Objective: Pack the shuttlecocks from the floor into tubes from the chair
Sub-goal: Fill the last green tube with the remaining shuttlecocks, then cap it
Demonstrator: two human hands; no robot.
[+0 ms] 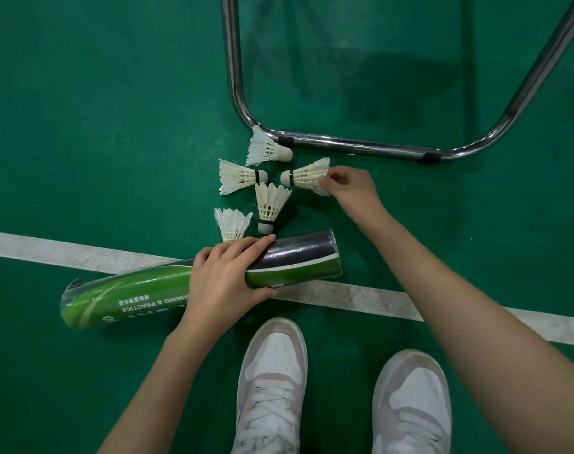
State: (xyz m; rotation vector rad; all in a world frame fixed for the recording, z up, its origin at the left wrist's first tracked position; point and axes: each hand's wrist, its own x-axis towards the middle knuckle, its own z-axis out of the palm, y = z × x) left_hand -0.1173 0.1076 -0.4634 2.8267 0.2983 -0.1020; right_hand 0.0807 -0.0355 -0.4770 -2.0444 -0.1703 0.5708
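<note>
A green and black shuttlecock tube [132, 294] lies across the white court line, and my left hand [225, 276] grips it around its middle. Several white feather shuttlecocks lie on the green floor just beyond it. My right hand [351, 186] pinches the feather end of the rightmost shuttlecock [303, 176], whose cork points left. Others lie at the chair leg [267, 149], to the left [238, 176], in the centre [269, 206], and one [232, 224] sits partly hidden behind my left hand.
The chrome tube frame of a chair [354, 145] curves across the floor just behind the shuttlecocks. My two white sneakers [272, 381] stand at the bottom of the view. A white court line [377, 299] runs under the tube.
</note>
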